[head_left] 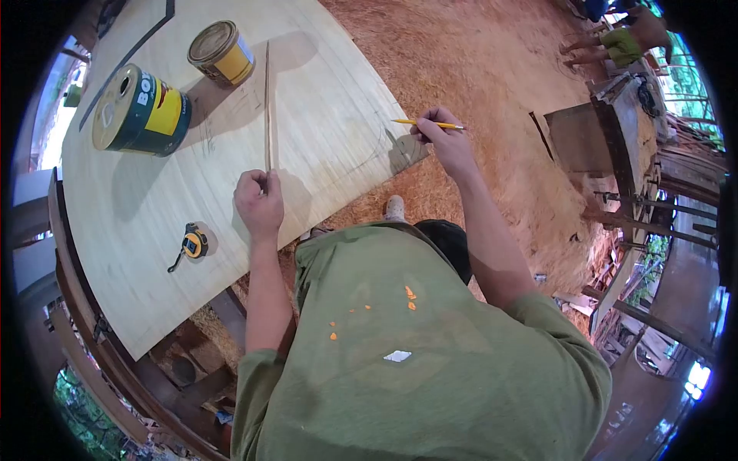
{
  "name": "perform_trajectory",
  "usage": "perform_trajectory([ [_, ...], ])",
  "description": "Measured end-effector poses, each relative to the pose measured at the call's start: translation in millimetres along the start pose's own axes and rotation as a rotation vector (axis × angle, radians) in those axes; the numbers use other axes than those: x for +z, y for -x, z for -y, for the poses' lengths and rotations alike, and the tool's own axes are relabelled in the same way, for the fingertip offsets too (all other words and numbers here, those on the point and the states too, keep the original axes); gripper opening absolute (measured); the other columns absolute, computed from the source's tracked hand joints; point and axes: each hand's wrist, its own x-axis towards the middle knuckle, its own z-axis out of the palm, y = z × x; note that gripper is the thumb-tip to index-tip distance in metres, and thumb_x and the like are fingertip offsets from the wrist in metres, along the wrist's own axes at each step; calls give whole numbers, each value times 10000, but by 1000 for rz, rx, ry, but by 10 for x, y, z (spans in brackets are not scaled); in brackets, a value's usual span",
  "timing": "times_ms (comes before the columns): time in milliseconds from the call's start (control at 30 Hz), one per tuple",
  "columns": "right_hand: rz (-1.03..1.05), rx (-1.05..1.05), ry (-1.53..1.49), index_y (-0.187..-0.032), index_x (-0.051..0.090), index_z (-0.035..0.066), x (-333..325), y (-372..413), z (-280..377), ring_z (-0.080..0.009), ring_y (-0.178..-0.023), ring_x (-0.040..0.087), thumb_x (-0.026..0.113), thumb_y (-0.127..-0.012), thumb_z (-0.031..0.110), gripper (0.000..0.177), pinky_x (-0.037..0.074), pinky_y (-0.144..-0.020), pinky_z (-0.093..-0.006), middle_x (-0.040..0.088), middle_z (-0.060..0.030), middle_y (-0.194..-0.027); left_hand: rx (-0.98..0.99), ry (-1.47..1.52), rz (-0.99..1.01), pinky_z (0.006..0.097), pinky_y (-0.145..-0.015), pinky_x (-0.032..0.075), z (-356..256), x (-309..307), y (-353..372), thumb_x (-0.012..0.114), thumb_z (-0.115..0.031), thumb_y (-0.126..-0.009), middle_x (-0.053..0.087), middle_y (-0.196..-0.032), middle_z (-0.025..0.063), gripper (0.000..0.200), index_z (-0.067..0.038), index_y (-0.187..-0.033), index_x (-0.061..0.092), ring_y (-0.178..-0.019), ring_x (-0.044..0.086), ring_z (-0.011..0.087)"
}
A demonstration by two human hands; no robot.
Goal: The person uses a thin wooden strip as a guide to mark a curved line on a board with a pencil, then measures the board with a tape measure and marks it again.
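My right hand (446,144) is closed around a yellow pencil (450,125), its sharpened tip pointing left over the corner of a pale plywood sheet (330,107). Faint curved pencil lines show on the wood near that tip. At the sheet's near side, my left hand (260,203) has its fingers curled on the near end of a thin wooden strip (269,107), which runs away from me across the plywood. A yellow and black tape measure (194,244) lies left of this hand. Beyond it stand a large green and yellow can (144,111) and a smaller yellow can (223,54).
A dark flat strip (127,61) lies along the sheet's far left. Sawdust covers the ground (492,69). To the right is a wooden bench or block (588,138) with timber around it. Another person (626,42) in green shorts bends over at the far right.
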Motion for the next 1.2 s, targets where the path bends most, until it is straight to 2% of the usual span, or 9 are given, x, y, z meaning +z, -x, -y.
perform_trajectory([
  [167, 32, -6, 10, -1082, 662, 17, 53, -45, 67, -92, -845, 622, 635, -969, 162, 186, 494, -755, -261, 741, -66, -984, 3, -9, -10, 398, -625, 489, -12, -1, 9, 764, -116, -855, 629, -705, 99, 188, -26, -796, 610, -634, 620, 266],
  [233, 66, 37, -11, -1104, 671, 9, 34, -75, 70, -97, -878, 621, 632, -970, 160, 205, 501, -801, -268, 749, -66, -1027, -12, -2, 3, 397, -621, 486, -45, -19, -2, 765, -121, -858, 629, -704, 100, 191, -25, -799, 610, -628, 617, 264],
  [433, 75, 35, 41, -1140, 687, 21, 67, -94, 115, -86, -878, 604, 628, -974, 173, 233, 489, -779, -257, 746, -39, -1015, -14, 15, -9, 384, -614, 491, -66, -13, -3, 773, -98, -848, 632, -709, 106, 186, -22, -803, 610, -631, 621, 258],
  [533, 83, 39, 103, -1164, 681, 28, 79, -93, 139, -101, -864, 623, 584, -1001, 164, 233, 507, -794, -278, 753, -60, -1050, -16, 20, -11, 379, -611, 494, -66, -11, -1, 774, -87, -844, 636, -714, 108, 182, -23, -806, 608, -635, 625, 255],
  [633, 95, 45, 91, -1144, 703, 24, 39, -93, 119, -86, -866, 599, 622, -978, 174, 238, 484, -768, -251, 742, -40, -1027, -31, 31, -1, 386, -613, 490, -38, -4, 1, 772, -94, -849, 637, -718, 107, 184, -27, -806, 605, -633, 622, 261],
  [867, 95, 39, 94, -1155, 700, 15, -38, 86, 99, -87, -863, 605, 592, -991, 160, 245, 480, -763, -251, 741, -43, -1010, 8, -16, -5, 402, -624, 484, -22, -4, 2, 769, -103, -854, 633, -711, 104, 187, -33, -804, 603, -632, 616, 274],
  [1067, 85, 31, 16, -1145, 693, -4, -31, 243, 37, -114, -943, 637, 594, -996, 152, 238, 507, -865, -283, 740, -57, -1021, -27, 11, 13, 397, -632, 485, -42, -9, -4, 771, -100, -849, 638, -723, 101, 182, -34, -802, 608, -658, 621, 271],
  [1200, 106, -29, 114, -1200, 674, -23, 90, 460, 39, -144, -1024, 651, 611, -997, 161, 281, 506, -932, -296, 734, -82, -1069, -25, 4, 3, 388, -632, 490, -37, -6, -1, 773, -95, -846, 641, -725, 99, 178, -31, -801, 613, -658, 622, 263],
])
